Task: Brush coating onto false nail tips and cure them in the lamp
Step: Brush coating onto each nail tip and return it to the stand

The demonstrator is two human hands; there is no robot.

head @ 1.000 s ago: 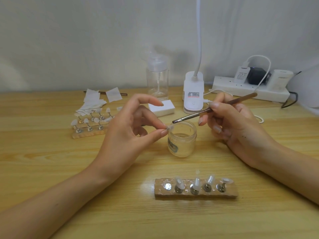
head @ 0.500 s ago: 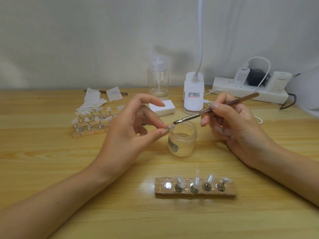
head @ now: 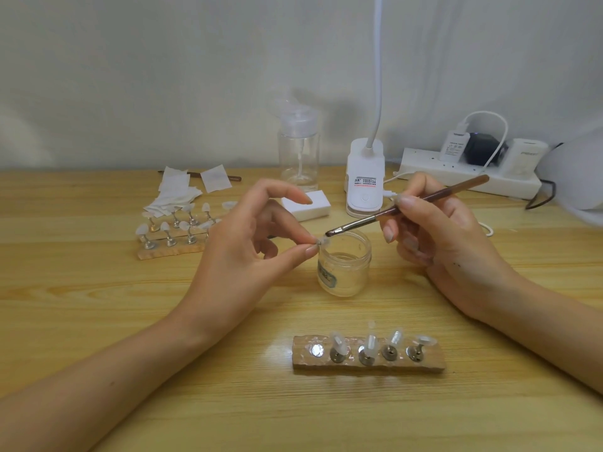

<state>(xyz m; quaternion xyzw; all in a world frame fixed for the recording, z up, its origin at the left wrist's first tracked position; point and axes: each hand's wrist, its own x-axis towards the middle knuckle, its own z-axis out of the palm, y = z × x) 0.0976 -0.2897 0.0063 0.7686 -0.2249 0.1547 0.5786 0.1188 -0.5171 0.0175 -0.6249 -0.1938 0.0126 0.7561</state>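
Brown brush (head: 408, 207), clear jar (head: 345, 265), white lamp (head: 364, 181), striped wood-grain table (head: 98, 298)

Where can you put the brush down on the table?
Bare wood: left of the left hand, in front of the far nail stand, and this side of the near nail stand. Crowded at the back: wipes, bottle, lamp base, power strip.

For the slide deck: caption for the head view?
Left hand pinches a nail tip over the jar; right hand holds the brush at it.

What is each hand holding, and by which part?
The left hand pinches a false nail tip by one end, between thumb and fingertip. The right hand holds the brush, grip on the handle just behind the metal ferrule.
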